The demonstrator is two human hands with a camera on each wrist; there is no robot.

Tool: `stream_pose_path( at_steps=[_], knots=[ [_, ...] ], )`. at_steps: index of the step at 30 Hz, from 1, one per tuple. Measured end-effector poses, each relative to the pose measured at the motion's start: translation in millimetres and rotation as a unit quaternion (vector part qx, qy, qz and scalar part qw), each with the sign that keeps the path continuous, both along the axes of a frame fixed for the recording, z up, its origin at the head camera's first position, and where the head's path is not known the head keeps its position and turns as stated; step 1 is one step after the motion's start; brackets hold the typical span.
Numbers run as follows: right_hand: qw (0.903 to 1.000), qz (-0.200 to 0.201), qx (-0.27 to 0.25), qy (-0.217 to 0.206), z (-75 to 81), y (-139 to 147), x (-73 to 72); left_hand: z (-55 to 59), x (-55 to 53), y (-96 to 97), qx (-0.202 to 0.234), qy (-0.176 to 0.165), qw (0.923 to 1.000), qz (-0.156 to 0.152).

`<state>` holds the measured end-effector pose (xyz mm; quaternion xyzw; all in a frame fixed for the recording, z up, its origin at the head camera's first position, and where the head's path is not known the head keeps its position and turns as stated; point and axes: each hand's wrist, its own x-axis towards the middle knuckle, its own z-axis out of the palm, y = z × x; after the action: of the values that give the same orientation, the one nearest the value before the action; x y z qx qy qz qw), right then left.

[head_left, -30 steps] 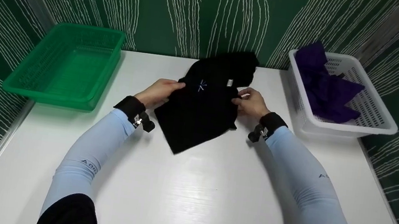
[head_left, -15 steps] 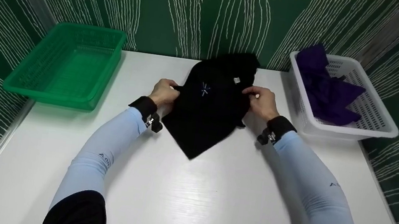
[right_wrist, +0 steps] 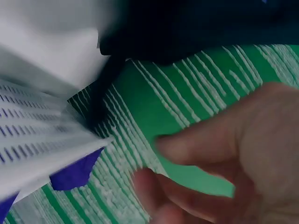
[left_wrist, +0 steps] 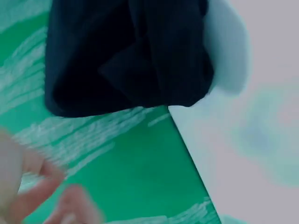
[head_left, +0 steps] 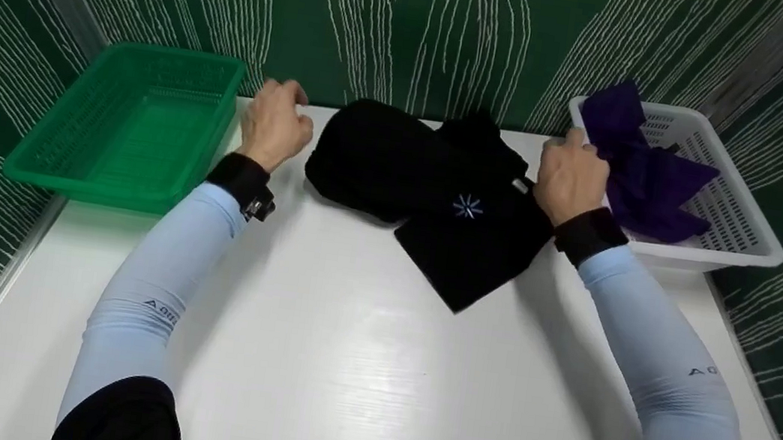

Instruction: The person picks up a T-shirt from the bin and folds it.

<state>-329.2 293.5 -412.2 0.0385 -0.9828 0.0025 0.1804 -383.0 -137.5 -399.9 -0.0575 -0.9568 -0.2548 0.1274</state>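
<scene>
A black garment lies bunched at the back middle of the white table, with a pale star-shaped mark, a small white label and a pointed corner toward the front. My left hand is off its left side, apart from it; the left wrist view has loosely bent fingers around nothing, with dark cloth beyond. My right hand is at the garment's right edge, beside the white basket. Thumb and fingers stand apart in the right wrist view with no cloth between them.
A green basket stands at the back left. At the back right, a white basket holds purple cloth, partly draped at its rim. A green wall with white streaks closes off the back.
Both hands have let go of the garment and moved apart, the left one back and left, the right one rightward. The garment has shifted right and spread wider, its star mark now fully showing.
</scene>
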Motion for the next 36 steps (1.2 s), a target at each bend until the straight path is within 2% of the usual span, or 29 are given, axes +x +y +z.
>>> stream_pose_path(
  at_steps=[1,2,3,4,6,8,9,11,13,15,17,19,20,21,22,24,25,26,27,28,30,31,32,33,34,36],
  knots=[
    [0.9996,0.023,-0.012,-0.013,-4.1,-6,2.6,-5.0,2.7,2.7,-0.025,-0.044,0.9986,-0.019],
    [0.9978,0.048,-0.022,-0.041,-9.1,-12,6.0,-11.3,5.3,5.3,-0.050,-0.090,0.9939,-0.039],
    [0.9934,0.073,-0.034,-0.081,-15.0,-19,9.6,-18.9,6.9,7.8,-0.075,-0.137,0.9859,-0.060],
    [0.9863,0.097,-0.042,-0.127,-21.3,-27,13.3,-27.0,7.3,10.1,-0.091,-0.179,0.9764,-0.080],
    [0.9659,0.131,-0.039,-0.220,-33.6,-42,20.7,-42.2,6.6,13.3,-0.105,-0.232,0.9605,-0.112],
    [0.9494,0.148,-0.014,-0.277,-47.3,-52,26.0,-54.0,3.5,17.0,-0.091,-0.249,0.9547,-0.136],
    [0.9448,0.153,-0.002,-0.290,-52.6,-55,28.2,-57.6,1.6,18.3,-0.075,-0.247,0.9556,-0.142],
    [0.9413,0.155,0.014,-0.300,-59.1,-57,31.6,-58.1,-0.7,18.8,-0.030,-0.227,0.9627,-0.144],
    [0.9402,0.158,0.014,-0.301,-61.2,-53,33.3,-51.8,-2.6,16.2,0.020,-0.192,0.9726,-0.130],
    [0.9345,0.179,-0.001,-0.308,-59.4,-46,34.5,-38.6,-2.4,11.1,0.053,-0.147,0.9820,-0.106],
    [0.9250,0.209,-0.006,-0.317,-56.4,-38,36.5,-19.8,3.1,5.0,0.046,-0.105,0.9897,-0.085],
    [0.9163,0.233,-0.005,-0.325,-51.5,-32,40.1,0.9,14.4,-0.4,-0.009,-0.096,0.9933,-0.064],
    [0.9116,0.242,-0.008,-0.332,-47.5,-31,42.3,11.6,22.1,-2.4,-0.057,-0.117,0.9900,-0.055],
    [0.9056,0.246,-0.011,-0.345,-43.3,-30,44.3,20.5,29.9,-4.0,-0.108,-0.148,0.9816,-0.053],
    [0.8975,0.244,-0.021,-0.366,-38.3,-30,46.6,28.2,38.0,-4.8,-0.159,-0.188,0.9674,-0.058],
    [0.8862,0.244,-0.039,-0.392,-29.9,-30,48.9,35.3,50.3,-5.0,-0.245,-0.265,0.9293,-0.077],
    [0.8860,0.243,-0.045,-0.392,-26.7,-30,48.8,35.0,54.1,-4.5,-0.273,-0.290,0.9131,-0.087],
    [0.8882,0.243,-0.052,-0.386,-24.8,-31,48.0,32.1,55.7,-3.7,-0.285,-0.300,0.9055,-0.092],
    [0.8941,0.244,-0.058,-0.371,-25.0,-31,46.5,26.3,55.0,-2.7,-0.286,-0.291,0.9081,-0.094],
    [0.9046,0.247,-0.059,-0.342,-26.3,-32,44.2,19.3,53.1,-1.1,-0.283,-0.268,0.9161,-0.094],
    [0.9321,0.244,-0.045,-0.264,-31.7,-34,38.7,1.9,46.6,1.7,-0.271,-0.204,0.9365,-0.090],
    [0.9411,0.235,-0.040,-0.240,-35.1,-35,35.7,-7.1,43.6,3.2,-0.258,-0.178,0.9452,-0.091],
    [0.9461,0.228,-0.033,-0.228,-39.3,-36,32.8,-15.6,41.6,5.1,-0.248,-0.162,0.9505,-0.095],
    [0.9484,0.220,-0.024,-0.227,-43.5,-36,30.6,-23.8,40.4,6.9,-0.244,-0.159,0.9512,-0.104],
    [0.9488,0.213,-0.012,-0.233,-47.1,-36,29.1,-30.9,40.9,8.7,-0.245,-0.165,0.9485,-0.115],
    [0.9446,0.195,0.008,-0.264,-51.1,-36,28.1,-41.1,45.4,12.0,-0.256,-0.194,0.9363,-0.142]
  ],
)
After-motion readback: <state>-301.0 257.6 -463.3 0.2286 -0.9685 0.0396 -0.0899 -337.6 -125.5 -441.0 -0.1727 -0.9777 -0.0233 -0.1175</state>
